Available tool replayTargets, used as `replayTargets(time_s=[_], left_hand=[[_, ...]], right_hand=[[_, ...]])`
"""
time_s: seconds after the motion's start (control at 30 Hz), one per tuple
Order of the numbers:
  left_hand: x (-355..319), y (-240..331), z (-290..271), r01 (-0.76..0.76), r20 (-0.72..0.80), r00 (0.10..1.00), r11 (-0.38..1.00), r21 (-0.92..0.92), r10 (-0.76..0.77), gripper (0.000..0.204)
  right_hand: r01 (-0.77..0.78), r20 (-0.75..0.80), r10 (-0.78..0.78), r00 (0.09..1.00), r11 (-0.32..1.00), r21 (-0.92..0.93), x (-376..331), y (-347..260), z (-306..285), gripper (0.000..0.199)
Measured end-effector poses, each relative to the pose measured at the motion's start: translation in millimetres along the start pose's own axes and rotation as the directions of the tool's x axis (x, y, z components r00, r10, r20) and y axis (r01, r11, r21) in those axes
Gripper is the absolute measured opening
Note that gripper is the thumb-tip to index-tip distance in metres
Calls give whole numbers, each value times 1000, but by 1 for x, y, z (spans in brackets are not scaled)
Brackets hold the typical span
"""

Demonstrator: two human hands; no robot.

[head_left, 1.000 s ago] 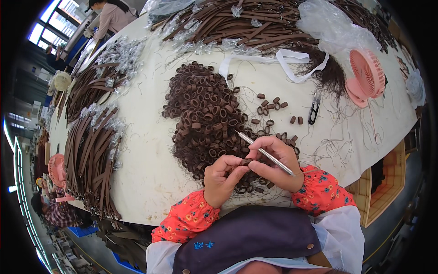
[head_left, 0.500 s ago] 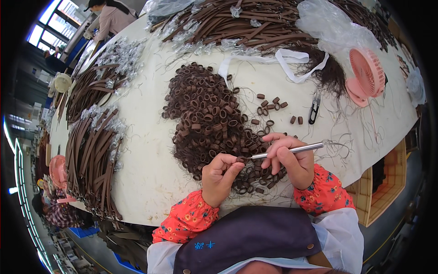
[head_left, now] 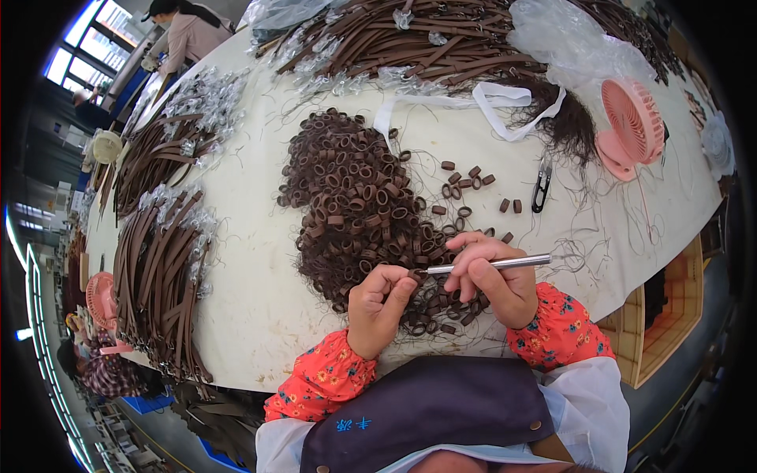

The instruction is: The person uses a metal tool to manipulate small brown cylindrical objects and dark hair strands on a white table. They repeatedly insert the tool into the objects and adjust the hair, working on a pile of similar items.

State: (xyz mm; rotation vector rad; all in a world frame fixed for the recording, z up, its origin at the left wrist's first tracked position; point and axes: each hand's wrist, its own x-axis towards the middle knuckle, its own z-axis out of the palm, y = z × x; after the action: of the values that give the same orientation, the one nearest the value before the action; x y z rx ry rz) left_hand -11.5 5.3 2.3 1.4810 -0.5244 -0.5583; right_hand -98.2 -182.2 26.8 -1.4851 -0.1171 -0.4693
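Poking at one little brown loop over the pile

My left hand (head_left: pixel 380 309) has its fingers pinched shut on a small brown loop (head_left: pixel 412 273), held just above the near edge of the big loop pile (head_left: pixel 355 197). My right hand (head_left: pixel 495 280) is closed around a thin metal pick (head_left: pixel 489 263), tip right at the loop. These feel like light, soft, bendy bits, so I'd say pinch by the sides, not the opening. Bench (head_left: pixel 260 268) edge is close under my wrists; open room sits left of the pile, while scissors (head_left: pixel 541 185) and a pink fan (head_left: pixel 631 126) crowd the right.
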Motion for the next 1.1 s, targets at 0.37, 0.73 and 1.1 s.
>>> replayTargets(time_s=[0.37, 0.73, 1.1], left_hand=[[0, 3, 2, 18, 16, 1000, 1000, -10, -18, 11], [7, 6, -2, -161, -101, 972, 912, 377, 213, 7], [14, 21, -10, -449, 391, 893, 371, 813, 225, 20]], right_hand=[[101, 72, -94, 993, 989, -108, 2, 1, 0, 14], [29, -53, -40, 998, 979, -201, 3, -3, -11, 15], [58, -70, -73, 995, 978, -198, 4, -2, -8, 14]])
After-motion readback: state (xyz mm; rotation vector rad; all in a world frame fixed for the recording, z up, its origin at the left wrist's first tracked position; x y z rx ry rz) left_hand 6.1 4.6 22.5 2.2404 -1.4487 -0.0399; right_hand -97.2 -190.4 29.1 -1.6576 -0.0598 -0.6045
